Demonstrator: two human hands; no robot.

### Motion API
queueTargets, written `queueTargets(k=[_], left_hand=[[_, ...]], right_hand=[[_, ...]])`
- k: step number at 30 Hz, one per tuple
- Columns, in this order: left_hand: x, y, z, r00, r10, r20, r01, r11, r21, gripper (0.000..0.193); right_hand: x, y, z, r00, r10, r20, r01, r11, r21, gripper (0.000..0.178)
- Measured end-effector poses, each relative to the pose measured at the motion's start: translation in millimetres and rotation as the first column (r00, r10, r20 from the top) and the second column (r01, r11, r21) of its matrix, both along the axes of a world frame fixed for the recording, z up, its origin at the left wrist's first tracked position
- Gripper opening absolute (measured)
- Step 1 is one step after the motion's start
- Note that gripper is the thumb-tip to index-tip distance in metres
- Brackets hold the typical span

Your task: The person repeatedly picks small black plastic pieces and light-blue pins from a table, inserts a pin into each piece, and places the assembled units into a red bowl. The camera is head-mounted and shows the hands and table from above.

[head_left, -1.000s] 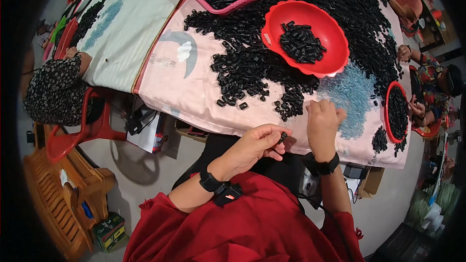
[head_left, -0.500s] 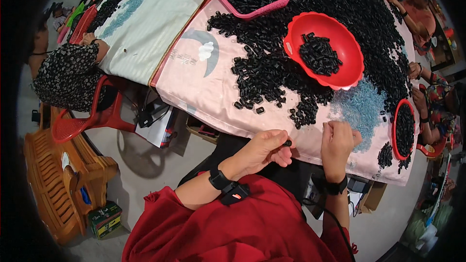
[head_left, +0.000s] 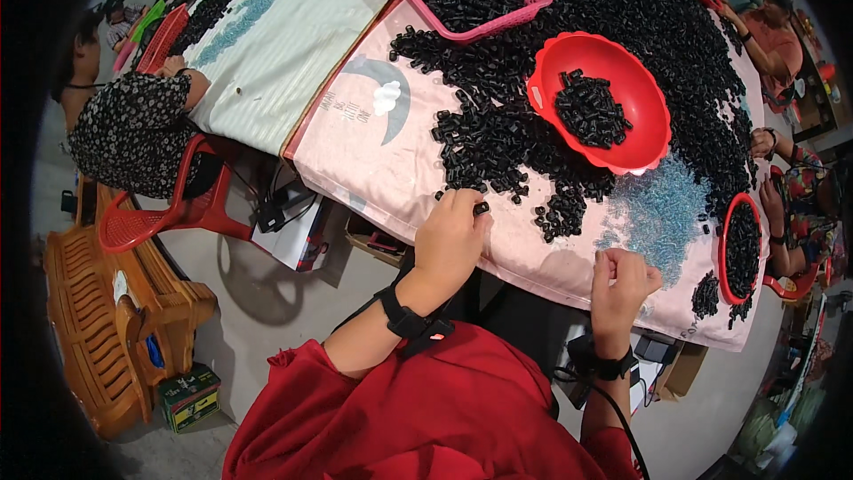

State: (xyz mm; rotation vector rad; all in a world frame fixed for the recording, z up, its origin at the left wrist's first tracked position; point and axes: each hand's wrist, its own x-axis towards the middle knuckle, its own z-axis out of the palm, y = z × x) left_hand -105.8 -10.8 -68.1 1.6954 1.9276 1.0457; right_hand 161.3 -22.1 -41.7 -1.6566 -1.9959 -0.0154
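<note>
My left hand (head_left: 447, 238) is at the near edge of a spread of small black plastic pieces (head_left: 484, 142) on the pink cloth. Its fingers are closed, and one short black piece (head_left: 481, 209) shows at the fingertips. My right hand (head_left: 622, 289) hovers by the table's near edge, below a heap of tiny clear-blue pieces (head_left: 662, 213). Its thumb and forefinger are pinched together; anything between them is too small to make out. Beyond both hands, a red scalloped bowl (head_left: 644, 93) holds a small mound of black pieces.
A pink basket (head_left: 538, 2) full of black pieces stands farther back. At right lies a red oval basket (head_left: 728, 267) of black pieces, near other people's hands (head_left: 766, 144). Another person (head_left: 133, 138) sits left at a white-covered table (head_left: 293, 44), beside a red chair (head_left: 182, 213).
My left hand has moved left and away from me, from above my lap to the edge of the black pieces, and turned palm down. My right hand stays nearly in place, still pinched.
</note>
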Motion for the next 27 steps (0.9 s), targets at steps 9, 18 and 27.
queueTargets(k=[9,18,27], left_hand=[[1.0,-5.7,13.4,0.434,0.01,0.901,0.592,0.751,-0.293,0.025],[19.7,-11.9,18.8,0.077,0.033,0.996,0.804,0.589,-0.082,0.023],[26.7,-16.7,22.8,0.139,-0.012,0.99,0.759,0.644,-0.099,0.027]], right_hand=[[-6.0,-9.2,7.8,0.988,-0.021,-0.156,0.026,0.999,0.032,0.01],[-38.2,-23.2,48.7,0.91,0.203,-0.361,-0.231,0.972,-0.034,0.016],[-42.9,-26.5,49.8,0.925,0.244,-0.29,-0.268,0.963,-0.042,0.022]])
